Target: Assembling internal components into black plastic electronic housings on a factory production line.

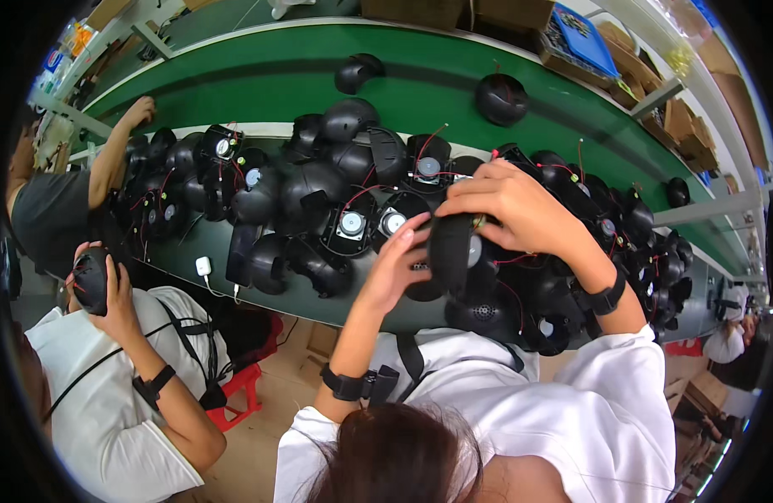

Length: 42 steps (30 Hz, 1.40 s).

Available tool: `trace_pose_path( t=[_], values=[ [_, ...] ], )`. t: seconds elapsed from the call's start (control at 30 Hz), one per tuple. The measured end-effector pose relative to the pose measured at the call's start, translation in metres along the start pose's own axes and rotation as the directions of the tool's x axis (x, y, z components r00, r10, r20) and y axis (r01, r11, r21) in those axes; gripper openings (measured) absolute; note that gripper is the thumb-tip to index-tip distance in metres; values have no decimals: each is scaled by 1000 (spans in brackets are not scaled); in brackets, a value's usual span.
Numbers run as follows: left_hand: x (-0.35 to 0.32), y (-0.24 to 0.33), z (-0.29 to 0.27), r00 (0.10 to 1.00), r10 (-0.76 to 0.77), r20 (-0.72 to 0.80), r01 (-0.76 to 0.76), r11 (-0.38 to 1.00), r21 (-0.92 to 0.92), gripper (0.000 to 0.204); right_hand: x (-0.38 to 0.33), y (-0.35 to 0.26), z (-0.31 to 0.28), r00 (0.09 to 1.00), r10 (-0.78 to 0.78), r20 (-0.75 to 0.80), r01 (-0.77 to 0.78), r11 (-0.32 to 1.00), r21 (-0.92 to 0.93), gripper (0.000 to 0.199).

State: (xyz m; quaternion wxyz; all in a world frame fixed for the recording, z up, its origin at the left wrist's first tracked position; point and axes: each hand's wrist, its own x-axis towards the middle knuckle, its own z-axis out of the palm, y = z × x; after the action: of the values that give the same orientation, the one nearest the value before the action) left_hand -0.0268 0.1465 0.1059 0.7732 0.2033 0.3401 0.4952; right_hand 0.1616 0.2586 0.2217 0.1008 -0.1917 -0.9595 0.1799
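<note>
My right hand [516, 205] grips the top of a black rounded plastic shell [449, 251] held above the bench edge. My left hand [395, 264] presses its fingers against the shell's left side. Both wrists wear black bands. The bench beneath is heaped with several similar black shells [319, 189]. Some lie open, showing round silver speaker parts [351, 225] and thin red wires [361, 193]. A perforated round piece [484, 313] lies just below the held shell.
A green conveyor belt [260, 75] runs behind the bench, carrying two black shells [357, 71] [500, 98]. At the left, a co-worker in white holds a black shell [93, 281], and another person's arm [118, 142] reaches the bench. A white plug [203, 266], a red stool [239, 390] and a blue tray [581, 38] are nearby.
</note>
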Motion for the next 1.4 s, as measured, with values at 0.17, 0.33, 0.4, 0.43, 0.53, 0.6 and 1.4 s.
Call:
trace_pose_path(
  t=[0.17,0.33,0.4,0.43,0.53,0.6,1.4],
  values=[
    [-9,14,30,957,23,289,51,968,-246,49,-4,-36,-26,984,-14,-175,-3,995,-98,44],
    [-18,25,49,984,169,60,-164,983,-77,49,-34,-49,-17,949,-30,-313,-80,939,-334,35],
    [-20,26,54,972,210,104,-206,978,-43,48,-40,-53,-15,925,-77,-373,-98,898,-428,30],
    [-22,24,55,973,207,104,-204,978,-42,48,-42,-55,-13,896,-135,-423,-114,851,-512,26],
    [-25,19,59,991,135,-19,-136,988,-79,47,-47,-65,-10,875,-145,-461,-149,826,-543,16],
    [-27,22,62,993,70,-95,-90,972,-219,51,-53,-68,-7,872,-169,-458,-135,818,-560,14],
    [-33,45,68,928,219,301,-337,837,431,87,-26,-70,-44,984,-91,-154,111,986,123,11]
  ],
)
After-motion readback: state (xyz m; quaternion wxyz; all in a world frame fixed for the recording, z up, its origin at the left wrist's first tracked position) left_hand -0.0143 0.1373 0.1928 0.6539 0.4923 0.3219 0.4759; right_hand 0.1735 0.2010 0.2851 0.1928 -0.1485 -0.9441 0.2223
